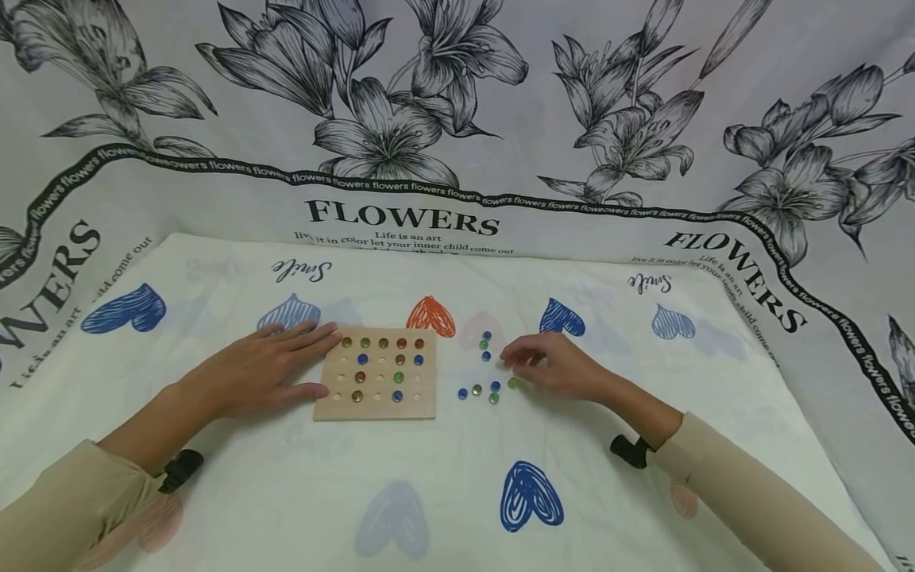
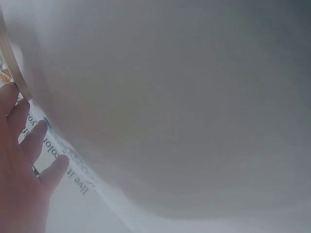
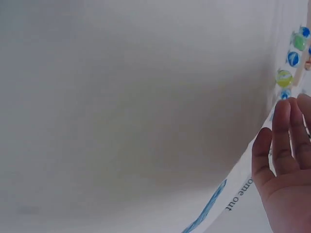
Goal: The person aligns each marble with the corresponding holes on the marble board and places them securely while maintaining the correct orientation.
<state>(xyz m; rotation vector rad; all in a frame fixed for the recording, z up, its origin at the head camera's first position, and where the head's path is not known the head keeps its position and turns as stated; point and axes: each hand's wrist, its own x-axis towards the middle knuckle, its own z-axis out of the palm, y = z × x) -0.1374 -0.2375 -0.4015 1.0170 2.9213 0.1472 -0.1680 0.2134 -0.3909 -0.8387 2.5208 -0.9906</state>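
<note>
A square wooden board [image 1: 379, 409] with rows of round hollows lies flat on the cloth. Brown, green and blue marbles sit in several hollows; the top row is filled with brownish and green ones. My left hand [image 1: 260, 369] has its fingers spread, fingertips and thumb touching the board's left edge. To the right of the board lie several loose marbles, among them a blue marble [image 1: 462, 393] and a yellow-green marble [image 1: 513, 383]. My right hand [image 1: 557, 364] hovers at their right side, fingers loosely bent. Nothing shows between its fingers in the right wrist view, where the fingertips end beside the marbles.
A white cloth [image 1: 286, 492] printed with hearts covers the table. Behind it hangs a flower-printed curtain [image 1: 500, 143] that also runs along both sides. A black wrist device [image 1: 181, 470] is strapped on the left wrist, another [image 1: 631, 451] on the right.
</note>
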